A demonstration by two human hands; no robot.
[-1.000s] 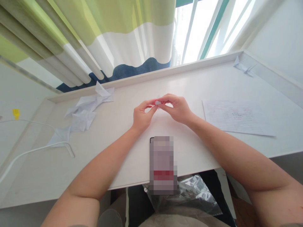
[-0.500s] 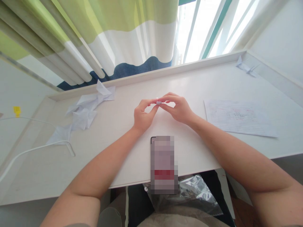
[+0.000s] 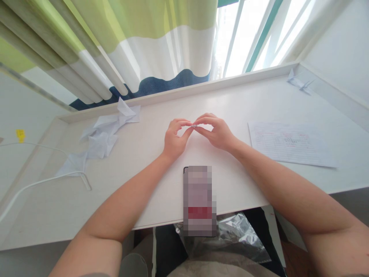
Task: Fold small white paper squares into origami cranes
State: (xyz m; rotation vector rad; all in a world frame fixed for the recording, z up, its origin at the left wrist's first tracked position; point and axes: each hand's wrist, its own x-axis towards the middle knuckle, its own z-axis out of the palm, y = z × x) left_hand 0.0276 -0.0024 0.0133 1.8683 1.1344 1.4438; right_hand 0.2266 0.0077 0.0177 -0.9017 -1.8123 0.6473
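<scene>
Between my fingertips, above the middle of the white desk, is a small folded piece of white paper [image 3: 194, 126]. My left hand [image 3: 176, 137] pinches its left end between thumb and fingers. From the other side my right hand [image 3: 216, 130] pinches the right end, thumb below and fingers on top. Most of the paper is hidden by the fingertips, so its folds cannot be made out. Nearer to me, a phone [image 3: 198, 200] with a blurred screen lies at the desk's front edge, below both hands.
Several folded white paper shapes [image 3: 103, 130] lie at the left beside a white curved metal bar [image 3: 43, 182]. Written sheets [image 3: 291, 144] rest on the right. A folded paper figure [image 3: 300, 82] stands in the far right corner. Clear plastic [image 3: 242, 234] hangs below the desk edge [image 3: 161, 223].
The left fingers have shifted slightly down and straightened along the paper. The right hand stays nearly in place, and both keep their pinch.
</scene>
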